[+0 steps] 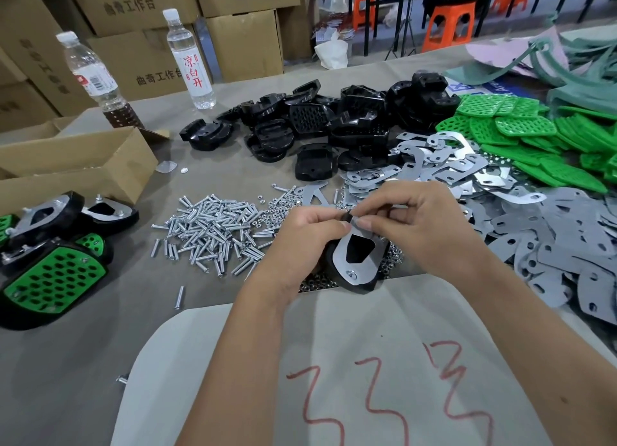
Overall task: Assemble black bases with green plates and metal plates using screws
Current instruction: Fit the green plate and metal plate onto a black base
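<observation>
My left hand (pixel 305 235) grips a black base (pixel 354 287) that carries a shiny metal plate (pixel 367 267), held tilted above the table's middle. One screw head shows in the plate's lower hole. My right hand (pixel 417 225) pinches at the plate's top edge, fingertips meeting the left thumb; what it pinches is hidden. A pile of loose screws (pixel 213 232) lies to the left of my hands. Black bases (pixel 334 121) are heaped at the back, metal plates (pixel 551 242) spread to the right, and green plates (pixel 534 138) lie at the far right.
Finished assemblies (pixel 53 278) with green plates lie at the left edge, beside an open cardboard box (pixel 76 165). Two water bottles (pixel 193 61) stand at the back left. Small nuts (pixel 314 283) lie under my hands. A grey sheet (pixel 367 379) with red marks covers the near table.
</observation>
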`<state>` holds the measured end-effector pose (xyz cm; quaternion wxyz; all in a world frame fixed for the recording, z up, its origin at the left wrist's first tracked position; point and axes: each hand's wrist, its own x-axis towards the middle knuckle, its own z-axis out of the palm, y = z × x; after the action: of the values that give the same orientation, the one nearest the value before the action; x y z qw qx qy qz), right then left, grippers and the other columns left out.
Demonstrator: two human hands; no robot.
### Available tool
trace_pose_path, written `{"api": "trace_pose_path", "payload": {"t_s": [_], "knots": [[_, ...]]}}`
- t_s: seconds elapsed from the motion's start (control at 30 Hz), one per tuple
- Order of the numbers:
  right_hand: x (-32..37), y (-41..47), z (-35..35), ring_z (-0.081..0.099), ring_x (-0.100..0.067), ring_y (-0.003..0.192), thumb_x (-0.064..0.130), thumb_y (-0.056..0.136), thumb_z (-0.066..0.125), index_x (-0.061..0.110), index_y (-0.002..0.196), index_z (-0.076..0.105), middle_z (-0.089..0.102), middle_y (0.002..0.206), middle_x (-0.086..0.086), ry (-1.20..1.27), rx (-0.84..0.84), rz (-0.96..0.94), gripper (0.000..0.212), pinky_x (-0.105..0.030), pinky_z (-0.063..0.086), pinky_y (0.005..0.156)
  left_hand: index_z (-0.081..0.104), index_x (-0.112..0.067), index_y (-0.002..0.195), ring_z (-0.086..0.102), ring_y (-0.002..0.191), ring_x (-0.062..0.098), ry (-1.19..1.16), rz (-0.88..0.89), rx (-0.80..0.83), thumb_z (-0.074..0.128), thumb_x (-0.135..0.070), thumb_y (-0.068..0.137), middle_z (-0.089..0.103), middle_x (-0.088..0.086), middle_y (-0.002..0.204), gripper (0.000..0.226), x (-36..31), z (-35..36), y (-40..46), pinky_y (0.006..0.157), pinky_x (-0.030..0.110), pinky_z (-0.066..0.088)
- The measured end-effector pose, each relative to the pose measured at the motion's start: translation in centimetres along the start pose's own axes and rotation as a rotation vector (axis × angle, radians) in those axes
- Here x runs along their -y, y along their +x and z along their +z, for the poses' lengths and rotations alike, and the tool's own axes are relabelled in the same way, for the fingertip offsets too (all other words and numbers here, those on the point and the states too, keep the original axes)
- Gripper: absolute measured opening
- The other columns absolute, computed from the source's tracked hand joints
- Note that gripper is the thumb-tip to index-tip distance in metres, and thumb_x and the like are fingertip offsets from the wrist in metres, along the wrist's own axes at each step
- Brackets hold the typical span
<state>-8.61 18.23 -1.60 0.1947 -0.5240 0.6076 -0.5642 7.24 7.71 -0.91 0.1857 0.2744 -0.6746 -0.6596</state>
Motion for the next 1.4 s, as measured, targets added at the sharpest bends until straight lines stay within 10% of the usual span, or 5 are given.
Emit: {"api": "trace_pose_path", "payload": {"t_s": [0.2, 0.6, 0.9, 1.13, 1.4], "knots": [[-0.2, 0.2, 0.1, 0.064, -0.034, 0.081, 0.000, 0.083, 0.083, 0.027, 0.085, 0.083, 0.071, 0.084, -0.004, 0.014, -0.017, -0.013, 0.026, -0.054, 0.056, 0.077, 0.082, -0.029, 0.077, 0.064, 0.056, 0.004, -0.024, -0.005, -0.020, 0.058, -0.006, 0.095, 0.072, -0.007, 0.067, 0.038, 0.1, 0.1, 0.1, 0.048, 0.012, 0.045], [-0.7, 0.3, 0.3, 0.062, -0.024, 0.073, 0.011, 0.079, 0.088, 0.025, 0.081, 0.082, 0.068, 0.080, 0.001, -0.036, -0.044, -0.027, 0.015, -0.031, 0.049, 0.066, 0.074, 0.005, 0.096, 0.059, 0.081, 0.031, -0.073, 0.023, 0.015, 0.059, -0.013, 0.081, 0.067, 0.022, 0.088, 0.028, 0.2, 0.1, 0.2, 0.073, 0.038, 0.043], [-0.8, 0.3, 0.0, 0.067, -0.022, 0.079, 0.008, 0.082, 0.085, 0.031, 0.087, 0.083, 0.071, 0.086, 0.004, 0.029, -0.018, -0.057, 0.024, -0.032, 0.054, 0.073, 0.080, -0.021, 0.089, 0.062, 0.059, 0.009, -0.037, -0.025, -0.032, 0.068, -0.020, 0.084, 0.073, -0.002, 0.076, 0.013, -0.2, 0.4, -0.1, 0.048, 0.016, 0.042], [-0.9, 0.5, 0.1, 0.069, -0.024, 0.080, 0.008, 0.081, 0.086, 0.030, 0.085, 0.082, 0.071, 0.087, 0.001, 0.001, -0.110, -0.068, 0.023, -0.046, 0.058, 0.075, 0.076, -0.002, 0.102, 0.051, 0.068, 0.018, -0.022, -0.100, -0.128, 0.081, -0.029, 0.068, 0.071, 0.004, 0.078, 0.044, -0.3, 0.4, 0.2, 0.050, 0.023, 0.032], [-0.8, 0.5, 0.2, 0.070, -0.028, 0.082, 0.012, 0.079, 0.087, 0.025, 0.086, 0.083, 0.073, 0.088, -0.002, 0.067, -0.106, -0.086, 0.016, -0.043, 0.057, 0.075, 0.077, -0.010, 0.084, 0.060, 0.053, 0.011, -0.154, -0.106, -0.256, 0.077, -0.004, 0.079, 0.071, 0.001, 0.067, 0.008, -0.4, 1.4, 0.2, 0.051, 0.018, 0.043]]}}
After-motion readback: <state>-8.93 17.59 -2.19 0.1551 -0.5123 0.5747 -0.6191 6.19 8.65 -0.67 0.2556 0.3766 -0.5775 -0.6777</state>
